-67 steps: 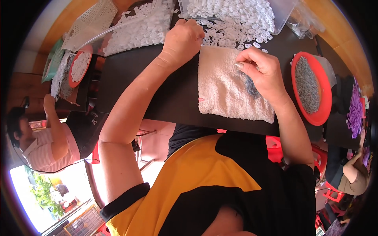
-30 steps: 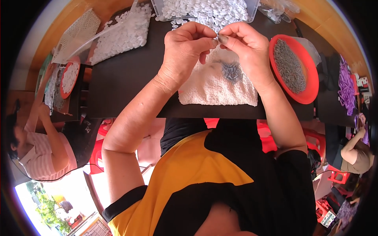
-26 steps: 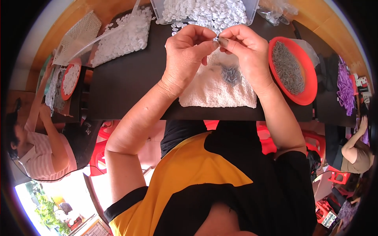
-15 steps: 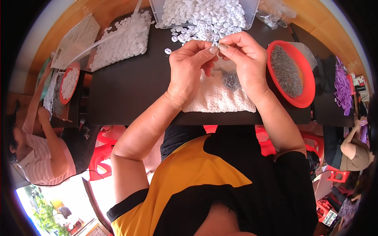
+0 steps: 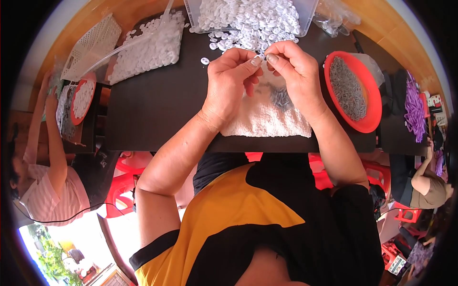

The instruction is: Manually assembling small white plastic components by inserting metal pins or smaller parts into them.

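Above a cream cloth (image 5: 265, 121) my two hands meet, fingertips almost touching. My left hand (image 5: 233, 76) pinches a small white oval piece (image 5: 261, 56) between thumb and forefinger. My right hand (image 5: 296, 71) is closed in a pinch against the same spot; whatever lies between its thumb and forefinger is too small to make out. On the cloth, partly behind my right hand, rests a little heap of thin grey pieces (image 5: 281, 97). Just beyond my hands, white oval pieces (image 5: 238, 40) spill from a clear plastic bin (image 5: 305, 21).
A red oval basin (image 5: 374, 107) of grey pieces stands at right, near purple strips (image 5: 415, 107). At left are a clear bag of white pieces (image 5: 148, 50) and a white perforated basket (image 5: 90, 47). Co-workers sit left (image 5: 52, 190) and right (image 5: 429, 188).
My hands stay together, with the right finger and thumb slightly shifted. The co-worker at left has stretched the nearer arm forward toward the basket.
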Motion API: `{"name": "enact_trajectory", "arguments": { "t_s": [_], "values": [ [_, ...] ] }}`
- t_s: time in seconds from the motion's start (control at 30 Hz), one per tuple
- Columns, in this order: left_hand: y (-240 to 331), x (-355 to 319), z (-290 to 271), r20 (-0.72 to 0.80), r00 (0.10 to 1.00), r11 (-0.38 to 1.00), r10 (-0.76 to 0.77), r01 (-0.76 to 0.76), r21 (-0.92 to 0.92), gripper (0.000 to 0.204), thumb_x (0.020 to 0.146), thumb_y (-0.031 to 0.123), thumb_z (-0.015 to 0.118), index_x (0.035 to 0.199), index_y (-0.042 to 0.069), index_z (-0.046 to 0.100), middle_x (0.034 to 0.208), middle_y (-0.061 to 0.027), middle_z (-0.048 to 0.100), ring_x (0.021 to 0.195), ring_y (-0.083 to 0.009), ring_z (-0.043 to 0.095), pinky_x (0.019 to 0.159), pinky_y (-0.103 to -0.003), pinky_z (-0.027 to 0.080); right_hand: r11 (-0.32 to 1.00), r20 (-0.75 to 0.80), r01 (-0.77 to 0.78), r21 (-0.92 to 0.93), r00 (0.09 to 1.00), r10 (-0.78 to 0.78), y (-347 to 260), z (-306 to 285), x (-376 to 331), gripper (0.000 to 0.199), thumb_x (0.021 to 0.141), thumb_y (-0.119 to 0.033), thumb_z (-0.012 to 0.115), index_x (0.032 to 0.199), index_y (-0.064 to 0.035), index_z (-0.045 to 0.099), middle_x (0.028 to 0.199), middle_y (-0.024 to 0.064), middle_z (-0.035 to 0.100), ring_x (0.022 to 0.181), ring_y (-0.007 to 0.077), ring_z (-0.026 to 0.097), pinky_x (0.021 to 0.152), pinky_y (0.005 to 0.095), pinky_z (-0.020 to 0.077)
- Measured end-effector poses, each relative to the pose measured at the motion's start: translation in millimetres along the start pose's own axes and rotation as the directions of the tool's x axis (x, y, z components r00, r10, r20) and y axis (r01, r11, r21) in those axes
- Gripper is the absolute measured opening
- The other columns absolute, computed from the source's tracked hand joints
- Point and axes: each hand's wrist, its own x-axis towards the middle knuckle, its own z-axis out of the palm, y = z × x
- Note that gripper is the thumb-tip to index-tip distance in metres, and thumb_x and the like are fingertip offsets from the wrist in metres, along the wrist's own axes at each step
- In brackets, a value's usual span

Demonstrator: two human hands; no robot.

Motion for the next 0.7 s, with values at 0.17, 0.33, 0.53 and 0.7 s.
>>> {"name": "enact_trajectory", "arguments": {
  "t_s": [0.17, 0.33, 0.53, 0.7],
  "values": [
    [-0.8, -0.1, 0.5, -0.002, 1.0, 0.996, 0.009, -0.009, 0.086, 0.012, 0.092, 0.011, 0.061, 0.097, -0.001, 0.061, 0.08, -0.0068, 0.063, 0.065, -0.0115, 0.057, 0.053, -0.023, 0.043, 0.994, 0.012, 0.072, -0.082, 0.997, -0.071, 1.0, -0.4, -0.1, 0.005, 0.089, 0.001, 0.06, 0.094, 0.0007, 0.058, 0.08, 0.0063, 0.064, 0.073, 0.0115, 0.059, 0.069, 0.0254, 0.0489],
    [-1.8, 0.2, -0.7, -0.009, 1.0, 0.994, -0.002, 0.003, 0.109, 0.013, 0.092, 0.011, 0.061, 0.096, -0.001, 0.061, 0.079, -0.0063, 0.063, 0.064, -0.0109, 0.056, 0.053, -0.023, 0.043, 0.99, 0.02, 0.084, -0.11, 0.996, -0.082, 2.5, 0.2, -0.2, 0.007, 0.088, 0.002, 0.06, 0.094, 0.0006, 0.058, 0.082, 0.0075, 0.066, 0.075, 0.0129, 0.061, 0.07, 0.0266, 0.0497],
    [-1.5, -0.3, 0.4, -0.021, 1.0, 0.992, -0.013, 0.016, 0.129, 0.012, 0.092, 0.011, 0.061, 0.095, -0.001, 0.061, 0.078, -0.0063, 0.063, 0.063, -0.0106, 0.056, 0.052, -0.023, 0.043, 0.974, 0.024, 0.122, -0.19, 0.992, -0.12, 2.3, -0.8, -0.8, 0.008, 0.086, 0.003, 0.059, 0.094, 0.0003, 0.058, 0.082, 0.0102, 0.066, 0.074, 0.0176, 0.063, 0.069, 0.0282, 0.05],
    [-1.9, 0.4, -0.6, -0.023, 1.0, 0.99, -0.006, 0.009, 0.139, 0.012, 0.092, 0.01, 0.061, 0.095, -0.001, 0.061, 0.078, -0.0062, 0.063, 0.063, -0.0104, 0.056, 0.051, -0.023, 0.043, 0.969, 0.027, 0.137, -0.205, 0.991, -0.134, 2.6, -0.5, -0.8, 0.009, 0.086, 0.003, 0.058, 0.094, 0.0002, 0.059, 0.082, 0.0107, 0.066, 0.073, 0.0195, 0.064, 0.068, 0.0291, 0.0501]
  ]
}}
